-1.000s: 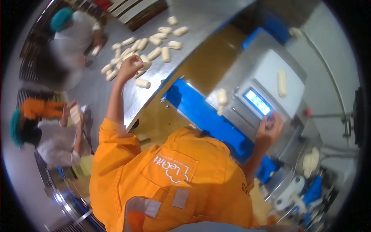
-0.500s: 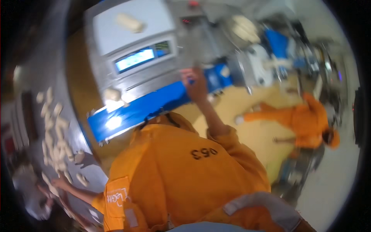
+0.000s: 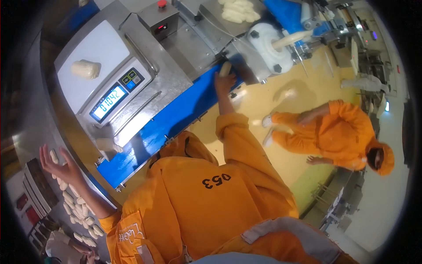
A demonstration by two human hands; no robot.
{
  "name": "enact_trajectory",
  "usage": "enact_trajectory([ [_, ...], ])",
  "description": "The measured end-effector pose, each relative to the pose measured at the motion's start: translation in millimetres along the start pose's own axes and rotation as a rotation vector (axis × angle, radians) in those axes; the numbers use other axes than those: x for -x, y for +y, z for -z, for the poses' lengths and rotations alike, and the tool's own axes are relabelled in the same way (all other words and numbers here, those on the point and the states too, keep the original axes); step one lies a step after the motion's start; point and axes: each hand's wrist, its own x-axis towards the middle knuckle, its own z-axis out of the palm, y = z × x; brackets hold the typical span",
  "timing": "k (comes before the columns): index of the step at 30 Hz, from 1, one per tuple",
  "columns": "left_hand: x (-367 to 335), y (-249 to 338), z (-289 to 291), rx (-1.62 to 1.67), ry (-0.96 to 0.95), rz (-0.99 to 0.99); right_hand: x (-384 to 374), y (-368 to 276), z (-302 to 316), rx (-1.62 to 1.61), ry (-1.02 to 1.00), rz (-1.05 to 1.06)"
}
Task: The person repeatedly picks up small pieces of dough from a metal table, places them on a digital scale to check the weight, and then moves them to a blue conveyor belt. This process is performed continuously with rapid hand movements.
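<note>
My right hand (image 3: 225,83) reaches to the far right end of the blue conveyor belt (image 3: 173,119), its fingers closed round a small cream dough piece (image 3: 225,68). Raised over the metal table at left, my left hand (image 3: 59,165) holds nothing and has its fingers spread. Several dough pieces (image 3: 75,207) lie on that table just below it. One dough piece (image 3: 85,69) rests on the white pan of a digital scale (image 3: 99,103), whose screen is lit. Another dough piece (image 3: 109,145) sits by the scale's near left corner, beside the belt.
At the belt's right end stands a machine with a white round outlet (image 3: 270,48) and a dough roll at it. More dough (image 3: 238,11) is piled on a metal tray. A co-worker in orange (image 3: 338,134) stands to the right; another person (image 3: 66,246) is at lower left.
My left hand has left the dough pieces on the table and is raised, fingers spread. My right hand has reached the belt's far end and closed round a dough piece. The view has shifted.
</note>
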Motion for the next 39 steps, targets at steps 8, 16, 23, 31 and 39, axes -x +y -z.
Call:
enact_trajectory([
  [8,-95,71,-66,0.135,-0.175,-0.234,-11,6,45,-0.239,-0.243,0.070],
  [16,-126,57,-124,0.000,-0.552,-0.587,-28,-95,261,-0.644,-0.476,0.238],
  [23,-117,17,-98,0.628,-0.652,-0.045,-42,-255,298,-1.197,-0.367,0.678],
  [31,85,-149,70,1.705,0.075,0.971,0,-290,293,-1.161,-0.513,0.901],
  [39,279,-315,268,0.861,0.190,1.737,25,-70,144,-0.791,-0.536,0.269],
])
